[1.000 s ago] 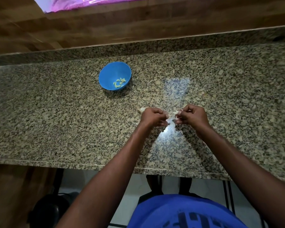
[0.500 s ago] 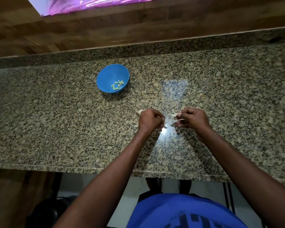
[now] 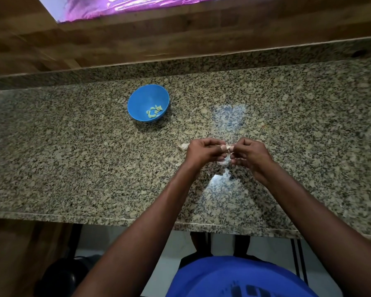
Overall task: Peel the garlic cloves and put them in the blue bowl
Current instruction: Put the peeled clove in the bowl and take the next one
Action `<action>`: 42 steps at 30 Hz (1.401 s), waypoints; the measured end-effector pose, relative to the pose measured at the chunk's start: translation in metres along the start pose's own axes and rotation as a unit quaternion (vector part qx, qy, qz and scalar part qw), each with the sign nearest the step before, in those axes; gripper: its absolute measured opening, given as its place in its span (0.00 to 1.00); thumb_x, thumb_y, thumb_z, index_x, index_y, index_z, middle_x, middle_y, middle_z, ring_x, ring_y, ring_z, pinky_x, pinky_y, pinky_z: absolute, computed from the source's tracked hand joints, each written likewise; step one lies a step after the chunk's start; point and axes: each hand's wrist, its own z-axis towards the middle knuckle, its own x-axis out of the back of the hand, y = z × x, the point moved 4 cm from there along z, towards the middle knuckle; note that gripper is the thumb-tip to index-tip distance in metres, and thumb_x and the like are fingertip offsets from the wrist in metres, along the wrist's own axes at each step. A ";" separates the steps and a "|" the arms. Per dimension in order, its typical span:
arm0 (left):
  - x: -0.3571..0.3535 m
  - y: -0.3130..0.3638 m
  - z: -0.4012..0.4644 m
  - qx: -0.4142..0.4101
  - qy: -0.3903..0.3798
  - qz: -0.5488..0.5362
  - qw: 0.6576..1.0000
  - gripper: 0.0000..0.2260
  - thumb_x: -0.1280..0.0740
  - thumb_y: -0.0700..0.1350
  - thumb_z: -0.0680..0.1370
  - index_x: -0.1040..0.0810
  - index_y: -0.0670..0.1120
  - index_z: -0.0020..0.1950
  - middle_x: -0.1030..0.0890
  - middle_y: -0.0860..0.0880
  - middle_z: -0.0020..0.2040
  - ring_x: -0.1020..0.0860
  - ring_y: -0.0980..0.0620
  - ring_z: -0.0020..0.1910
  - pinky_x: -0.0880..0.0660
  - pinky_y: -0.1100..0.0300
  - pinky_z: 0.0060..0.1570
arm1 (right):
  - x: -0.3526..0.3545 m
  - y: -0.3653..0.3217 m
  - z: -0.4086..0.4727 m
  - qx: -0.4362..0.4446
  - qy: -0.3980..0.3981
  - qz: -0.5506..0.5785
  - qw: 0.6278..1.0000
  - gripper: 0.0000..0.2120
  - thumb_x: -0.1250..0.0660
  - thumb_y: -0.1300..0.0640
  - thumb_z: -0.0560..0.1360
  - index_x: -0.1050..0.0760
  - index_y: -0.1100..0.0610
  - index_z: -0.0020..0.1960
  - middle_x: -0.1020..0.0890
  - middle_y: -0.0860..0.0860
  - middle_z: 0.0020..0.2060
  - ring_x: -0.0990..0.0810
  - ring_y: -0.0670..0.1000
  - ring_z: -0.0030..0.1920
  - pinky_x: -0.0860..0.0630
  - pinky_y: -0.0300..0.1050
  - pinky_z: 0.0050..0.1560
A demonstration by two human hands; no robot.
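Observation:
The blue bowl point(image 3: 141, 101) stands on the granite counter, up and to the left of my hands, with several peeled garlic cloves point(image 3: 154, 110) lying in its bottom. My left hand point(image 3: 204, 152) and my right hand point(image 3: 251, 155) meet fingertip to fingertip above the counter and pinch one small pale garlic clove point(image 3: 230, 147) between them. Most of that clove is hidden by my fingers. Pale bits of garlic or skin point(image 3: 183, 146) lie on the counter just left of my left hand, and more show under my fingers point(image 3: 222, 161).
The granite counter point(image 3: 73, 157) runs wide to both sides, with a raised granite back edge point(image 3: 180, 65) and a wooden wall behind. Its front edge point(image 3: 116, 218) is close to my body. A bright light reflection point(image 3: 229, 116) lies beyond my hands.
My hands have drawn together again on the clove, fingertips now touching at the top. The view has shifted slightly; the bowl has not moved on the counter.

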 end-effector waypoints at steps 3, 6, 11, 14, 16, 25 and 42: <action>-0.002 0.004 -0.001 0.011 -0.015 -0.028 0.999 0.09 0.27 0.33 0.77 0.18 0.34 0.57 0.14 0.40 0.47 0.15 0.46 0.43 0.16 0.57 0.48 | -0.001 -0.003 -0.002 -0.041 -0.041 0.090 0.994 0.14 0.34 0.66 0.78 0.29 0.57 0.35 0.21 0.53 0.36 0.22 0.50 0.36 0.22 0.43 0.37; -0.005 0.006 -0.003 0.018 -0.028 -0.040 0.999 0.10 0.28 0.33 0.77 0.18 0.33 0.57 0.14 0.40 0.46 0.15 0.48 0.42 0.16 0.59 0.46 | 0.001 -0.003 -0.003 -0.071 -0.058 0.127 0.988 0.12 0.36 0.67 0.77 0.30 0.56 0.37 0.23 0.52 0.37 0.27 0.47 0.33 0.26 0.38 0.31; -0.010 0.003 -0.003 0.030 -0.043 -0.027 0.998 0.08 0.28 0.34 0.78 0.18 0.34 0.56 0.15 0.44 0.46 0.17 0.52 0.42 0.18 0.61 0.46 | 0.002 -0.005 -0.004 -0.116 -0.083 0.168 0.975 0.08 0.33 0.67 0.65 0.31 0.58 0.39 0.24 0.53 0.34 0.33 0.46 0.30 0.33 0.36 0.25; -0.007 0.002 -0.001 0.025 -0.042 0.006 0.999 0.08 0.27 0.35 0.77 0.17 0.35 0.55 0.14 0.45 0.44 0.18 0.52 0.40 0.18 0.59 0.46 | 0.006 -0.005 -0.003 -0.112 -0.062 0.097 0.987 0.06 0.35 0.69 0.71 0.29 0.60 0.40 0.22 0.54 0.34 0.31 0.47 0.30 0.32 0.36 0.25; -0.004 0.002 -0.001 0.011 -0.022 0.039 0.999 0.07 0.26 0.35 0.76 0.16 0.36 0.53 0.14 0.43 0.44 0.17 0.51 0.39 0.17 0.57 0.46 | 0.010 -0.007 -0.001 -0.058 -0.014 -0.030 0.998 0.07 0.35 0.68 0.75 0.26 0.61 0.40 0.21 0.55 0.34 0.28 0.49 0.31 0.28 0.38 0.27; 0.005 0.000 -0.002 0.022 0.008 0.000 1.000 0.07 0.27 0.34 0.77 0.16 0.34 0.54 0.14 0.38 0.49 0.15 0.45 0.45 0.15 0.56 0.48 | 0.014 -0.011 0.001 0.131 0.079 -0.290 0.945 0.06 0.31 0.63 0.77 0.23 0.61 0.42 0.18 0.58 0.38 0.18 0.53 0.35 0.18 0.47 0.32; 0.010 -0.018 0.007 -0.030 0.025 0.069 0.997 0.06 0.27 0.35 0.77 0.18 0.34 0.53 0.15 0.38 0.47 0.15 0.48 0.40 0.16 0.57 0.44 | 0.009 0.007 0.005 0.061 -0.001 -0.174 0.983 0.06 0.31 0.60 0.80 0.18 0.63 0.48 0.14 0.61 0.42 0.16 0.53 0.34 0.17 0.46 0.34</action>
